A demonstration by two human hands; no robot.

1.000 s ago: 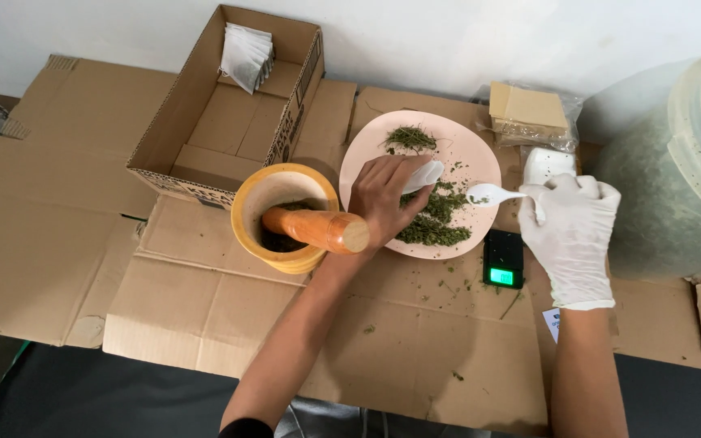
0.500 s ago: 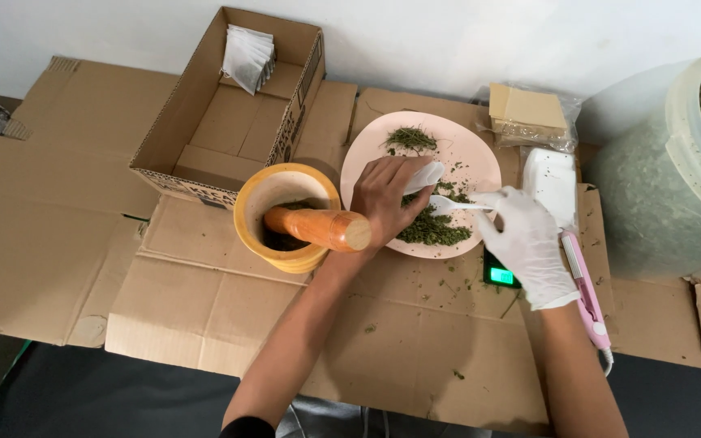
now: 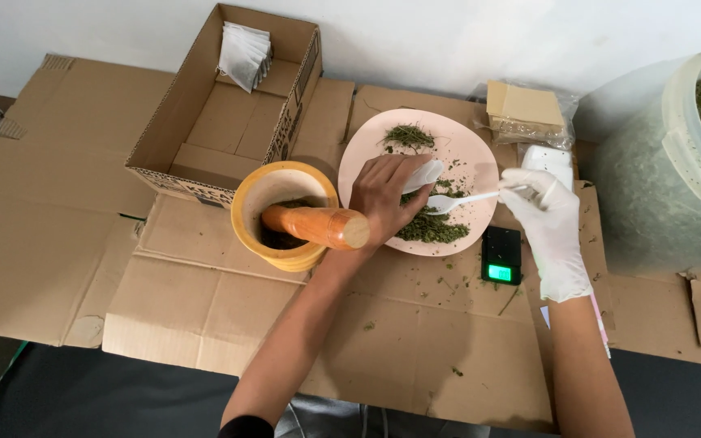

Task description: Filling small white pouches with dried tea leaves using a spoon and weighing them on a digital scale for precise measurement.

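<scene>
My bare left hand [image 3: 384,197] rests on the pink plate [image 3: 474,154], pinching a small white bag [image 3: 425,174] over the pile of dried green herb [image 3: 432,225]. My right hand [image 3: 547,221], in a white glove, holds a white plastic spoon [image 3: 454,199] by its handle. The spoon's bowl lies over the herb just right of the bag. A second small heap of herb [image 3: 408,135] sits at the plate's far side.
A wooden mortar [image 3: 282,216] with a pestle [image 3: 318,226] stands left of the plate. A small black scale [image 3: 501,255] lies below the plate. An open cardboard box [image 3: 225,105] holds white bags [image 3: 244,55]. A large tub of herb [image 3: 695,154] stands at right.
My right hand brought the spoon left from the plate's right rim to the herb by the bag, then drew back right a little. The left hand stayed put.
</scene>
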